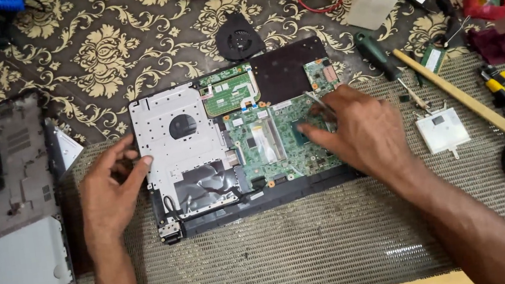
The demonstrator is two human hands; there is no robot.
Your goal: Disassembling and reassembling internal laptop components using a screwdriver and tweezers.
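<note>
Your left hand (111,191) rests open against the left edge of the laptop (233,144) at frame centre; your right hand (354,129) pinches tweezers (318,103) over its green board (278,142); beneath lie a ribbed mat (291,246) and a patterned cloth (94,52).

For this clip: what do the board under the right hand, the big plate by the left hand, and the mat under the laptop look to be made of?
The circuit board looks like green laminate with a matte finish, studded with dark chips. The plate by the left hand seems to be pale sheet metal: flat, dull silver, with stamped ribs and a round cutout. The mat looks like woven or foamed mesh, grey-beige, probably rubbery. The right hand holds a thin metallic tool.
</note>
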